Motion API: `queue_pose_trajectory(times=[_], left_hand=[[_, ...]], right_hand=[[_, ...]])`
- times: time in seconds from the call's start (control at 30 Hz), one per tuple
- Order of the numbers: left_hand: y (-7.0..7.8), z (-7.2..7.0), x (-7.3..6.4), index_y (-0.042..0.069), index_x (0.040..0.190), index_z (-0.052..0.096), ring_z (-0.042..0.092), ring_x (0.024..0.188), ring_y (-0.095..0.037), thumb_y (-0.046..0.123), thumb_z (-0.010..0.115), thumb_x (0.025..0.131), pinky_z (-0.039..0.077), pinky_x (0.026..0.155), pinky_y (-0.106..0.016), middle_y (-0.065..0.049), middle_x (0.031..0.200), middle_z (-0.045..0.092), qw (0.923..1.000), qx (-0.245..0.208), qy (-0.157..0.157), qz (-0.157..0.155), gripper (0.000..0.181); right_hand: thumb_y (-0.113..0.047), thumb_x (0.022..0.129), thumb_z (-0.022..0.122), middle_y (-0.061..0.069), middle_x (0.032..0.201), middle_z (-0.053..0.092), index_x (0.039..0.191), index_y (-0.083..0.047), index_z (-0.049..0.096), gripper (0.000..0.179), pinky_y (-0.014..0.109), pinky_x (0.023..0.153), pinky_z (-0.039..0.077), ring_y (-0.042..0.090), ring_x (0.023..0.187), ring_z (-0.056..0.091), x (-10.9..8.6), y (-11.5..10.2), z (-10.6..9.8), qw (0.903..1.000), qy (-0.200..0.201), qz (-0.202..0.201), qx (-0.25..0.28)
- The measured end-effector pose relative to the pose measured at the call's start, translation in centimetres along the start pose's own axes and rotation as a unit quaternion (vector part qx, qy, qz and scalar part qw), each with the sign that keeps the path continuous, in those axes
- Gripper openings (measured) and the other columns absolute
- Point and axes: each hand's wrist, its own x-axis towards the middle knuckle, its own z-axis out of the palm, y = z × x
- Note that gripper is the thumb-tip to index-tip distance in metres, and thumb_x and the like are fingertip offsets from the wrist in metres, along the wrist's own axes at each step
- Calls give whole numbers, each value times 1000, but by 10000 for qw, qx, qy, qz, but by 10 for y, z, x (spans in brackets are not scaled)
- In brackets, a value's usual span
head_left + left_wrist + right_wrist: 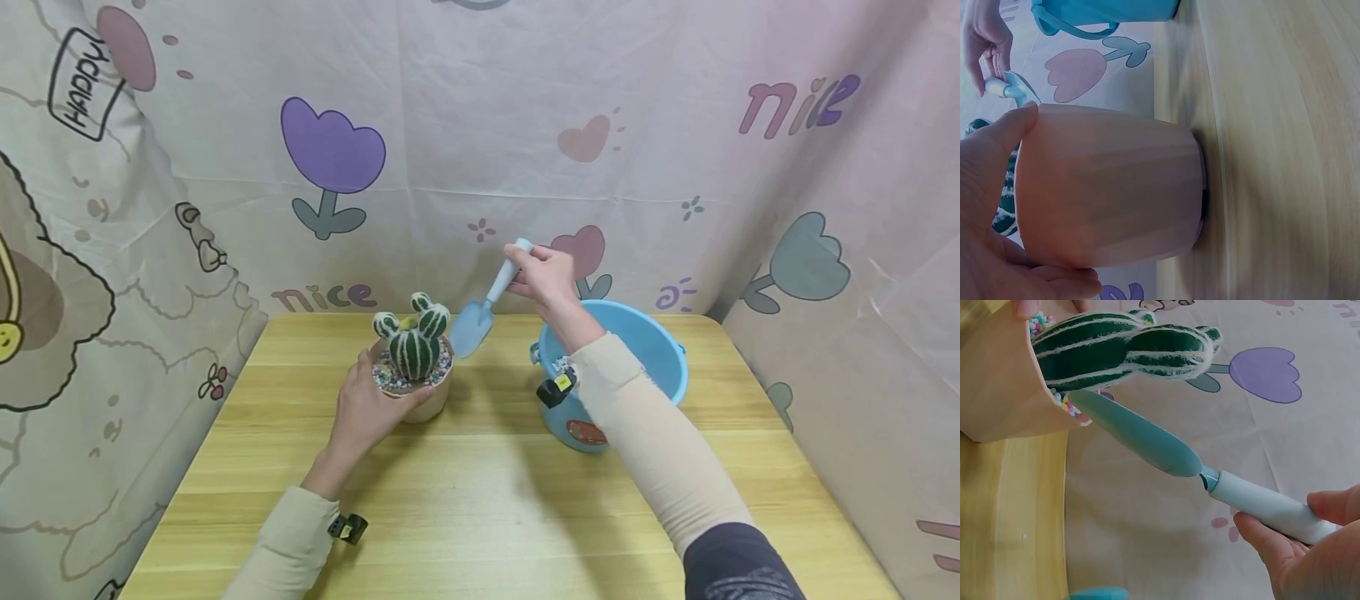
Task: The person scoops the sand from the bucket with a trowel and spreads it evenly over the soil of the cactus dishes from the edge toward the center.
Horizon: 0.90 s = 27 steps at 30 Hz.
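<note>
Basically, R hand [551,279] has its grip pinching the upper end of the pale handle [1272,506] b/w thumb & fingers; handle belongs to a blue garden trowel [472,327], slanting blade-down. Blade tip is right at the rim of the peach pot [429,408], next to the cactus base; can't tell if it's touching. L hand [375,408] has its grip curled round the pot near the rim, thumb on one side, fingers on the other. Pot stands upright on the wooden surface [465,500], L of ctr, toward the back edge. In it: a striped green-&-white cactus [414,354] w/ small side arms, set in multicol. pebbles [386,375].

Over to the R, a blue bucket [555,417] sits on the same surface, well apart from the pot, R forearm passing above it; some small whitish bits [562,364] inside, rest partly hidden. Behind, a pale cloth backdrop [450,125] w/ printed tulips, hearts & "nice" lettering.
</note>
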Motion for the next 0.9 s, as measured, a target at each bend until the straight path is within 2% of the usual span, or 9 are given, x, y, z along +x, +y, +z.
queue_pose_trajectory(times=[0.13,0.33,0.47,0.57,0.67,0.8,0.9], left_hand=[[1,0,0,18,164,30,47,142,-48,69,88,72,41,116,-70,-25,155,47,10000,-49,-11,0,120],[2,0,0,17,164,31,47,142,-50,66,90,72,41,116,-71,-27,156,46,9999,-105,-16,29,119],[2,-2,1,16,164,32,48,142,-47,68,90,71,43,115,-70,-24,156,48,9999,-89,-68,72,120],[3,-5,3,9,163,32,46,144,-49,70,88,71,42,116,-69,-26,158,46,9999,-20,-83,66,124],[7,-11,6,-1,166,22,37,150,-54,72,84,75,37,120,-71,-31,165,34,10000,52,-45,43,132],[16,-21,10,-1,167,11,26,155,-56,68,78,85,30,124,-70,-31,171,23,9989,-128,341,280,127],[24,-28,14,-1,166,20,34,154,-51,56,78,90,35,124,-65,-28,168,31,9909,-415,970,831,111]], right_hand=[[-22,99,76,22,111,74,132,0,71,40,38,85,68,20,82,80,0,-2,-5,9999,6,4,104],[-21,99,75,31,123,72,134,-1,70,41,36,82,68,30,99,80,3,-5,-13,9999,116,34,108],[-21,100,74,33,127,70,135,1,69,42,36,81,68,35,108,77,5,-8,-20,9998,145,-9,160],[-22,101,73,33,130,69,135,2,68,42,36,82,68,31,103,79,5,-11,-26,9996,182,-47,203],[-23,101,73,32,128,70,135,2,69,42,36,82,68,22,88,82,5,-15,-32,9994,254,-71,237],[-22,101,73,20,108,79,135,3,68,43,35,77,68,14,73,79,5,-19,-43,9989,317,-81,337],[-19,101,72,7,87,78,136,8,65,45,33,72,68,14,71,79,6,-20,-51,9982,275,-137,514]])
